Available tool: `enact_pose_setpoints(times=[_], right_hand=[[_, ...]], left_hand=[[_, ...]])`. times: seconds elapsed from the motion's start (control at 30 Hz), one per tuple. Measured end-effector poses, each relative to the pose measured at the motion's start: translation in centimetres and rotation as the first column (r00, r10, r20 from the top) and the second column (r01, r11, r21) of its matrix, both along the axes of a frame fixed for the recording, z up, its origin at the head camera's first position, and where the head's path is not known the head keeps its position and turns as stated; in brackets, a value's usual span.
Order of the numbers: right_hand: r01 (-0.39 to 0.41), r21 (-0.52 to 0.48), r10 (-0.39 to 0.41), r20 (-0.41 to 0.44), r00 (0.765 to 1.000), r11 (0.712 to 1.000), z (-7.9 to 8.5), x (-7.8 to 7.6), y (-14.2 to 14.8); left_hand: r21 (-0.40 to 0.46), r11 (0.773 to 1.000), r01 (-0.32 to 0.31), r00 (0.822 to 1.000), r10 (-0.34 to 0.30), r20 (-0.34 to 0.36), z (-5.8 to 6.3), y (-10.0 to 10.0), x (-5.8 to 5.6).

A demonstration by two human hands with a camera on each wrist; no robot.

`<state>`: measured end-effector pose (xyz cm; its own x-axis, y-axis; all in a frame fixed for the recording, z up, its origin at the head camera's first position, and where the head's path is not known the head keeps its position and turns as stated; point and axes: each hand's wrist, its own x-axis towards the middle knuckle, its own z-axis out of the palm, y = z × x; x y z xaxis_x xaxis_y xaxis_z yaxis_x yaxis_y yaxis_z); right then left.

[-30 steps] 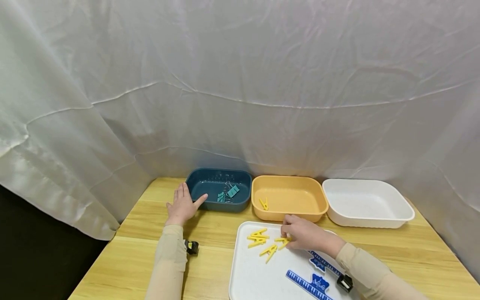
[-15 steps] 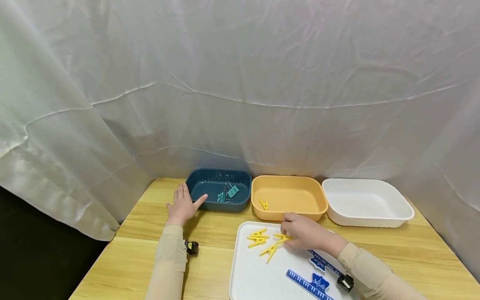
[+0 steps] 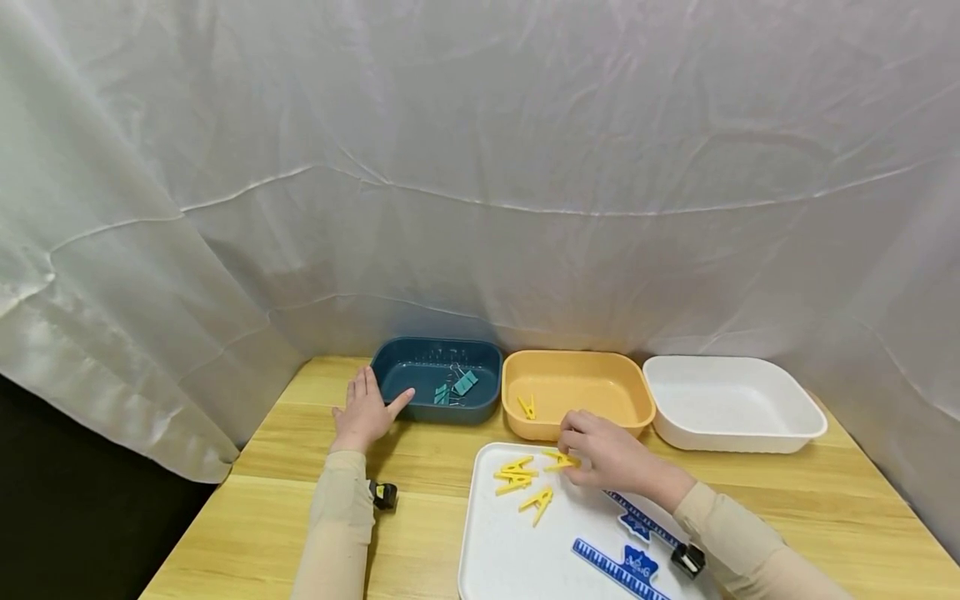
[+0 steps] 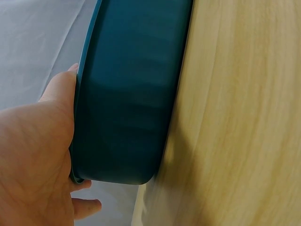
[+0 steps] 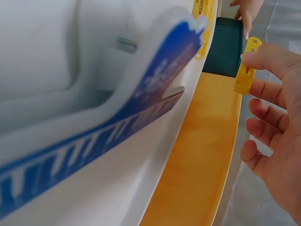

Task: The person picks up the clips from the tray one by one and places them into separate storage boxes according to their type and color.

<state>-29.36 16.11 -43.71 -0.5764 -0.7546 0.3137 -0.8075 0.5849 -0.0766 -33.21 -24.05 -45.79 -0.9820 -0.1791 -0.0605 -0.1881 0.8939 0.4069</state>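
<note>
My right hand [image 3: 613, 457] pinches a yellow plastic clothespin [image 5: 247, 68] between thumb and index finger, just above the far edge of the white tray [image 3: 487, 546]. Its other fingers are loosely bent in the right wrist view. Several more yellow clothespins [image 3: 537, 502] lie on the tray's left part. My left hand [image 3: 363, 417] rests with spread fingers at the near left corner of the dark teal bin [image 4: 127, 94], touching its rim. Beyond the right hand stands the orange bin [image 3: 592, 429], with one yellow clothespin [image 3: 528, 407] inside.
Teal binder clips [image 3: 465, 383] lie in the teal bin. A white bin [image 3: 738, 442] stands right of the orange one. Two blue clips with a piano-key pattern, the nearer blue clip [image 3: 618, 571] among them, lie on the tray. A pale curtain [image 3: 480, 208] hangs behind the bins.
My right hand has lifted the pinched clothespin slightly up and away, toward the orange bin. The left hand has stayed still on the teal bin.
</note>
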Motion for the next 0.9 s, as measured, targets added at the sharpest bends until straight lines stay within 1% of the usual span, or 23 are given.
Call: enact_pose_setpoints(times=[0.3,0.6,0.9], right_hand=[[0.041,-0.018,-0.042,-0.024,0.999,0.999,0.7,-0.5,0.0],[0.051,-0.039,-0.052,-0.027,0.998,0.998,1.0,-1.2,-0.2],[0.091,-0.039,-0.092,-0.016,0.996,0.995,1.4,-2.3,-0.3]], left_hand=[[-0.001,1.000,-0.002,1.000,0.002,0.000,0.1,0.1,0.1],[-0.003,1.000,0.000,1.000,0.000,-0.001,0.2,0.0,0.1],[-0.002,1.000,-0.001,1.000,0.001,0.000,0.2,0.0,0.2]])
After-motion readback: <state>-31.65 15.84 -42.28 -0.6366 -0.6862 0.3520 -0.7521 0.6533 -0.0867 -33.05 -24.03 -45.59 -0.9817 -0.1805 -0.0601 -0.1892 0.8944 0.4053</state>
